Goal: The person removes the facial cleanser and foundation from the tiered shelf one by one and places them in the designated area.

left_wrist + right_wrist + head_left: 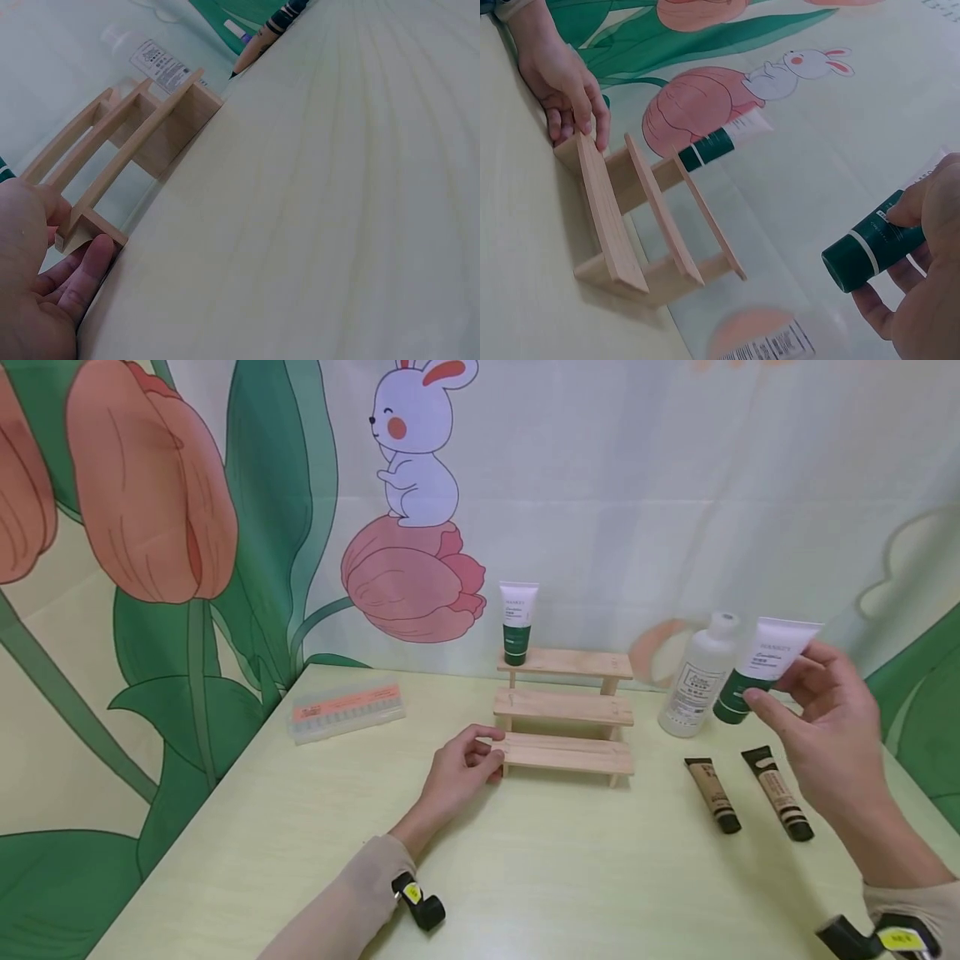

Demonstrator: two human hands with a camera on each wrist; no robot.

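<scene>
Matt wooden stand (564,706), smooth plastic tube (763,663)

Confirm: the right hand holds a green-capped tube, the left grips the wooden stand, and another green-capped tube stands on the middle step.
Wrong step: the head view shows the standing green-capped tube on the top step, not the middle. The right hand does hold its tube, and the left hand grips the wooden stand.

White-green tube (765,664), tan shelf (562,706), backdrop (600,510) (coral tulips (142,485))
</scene>
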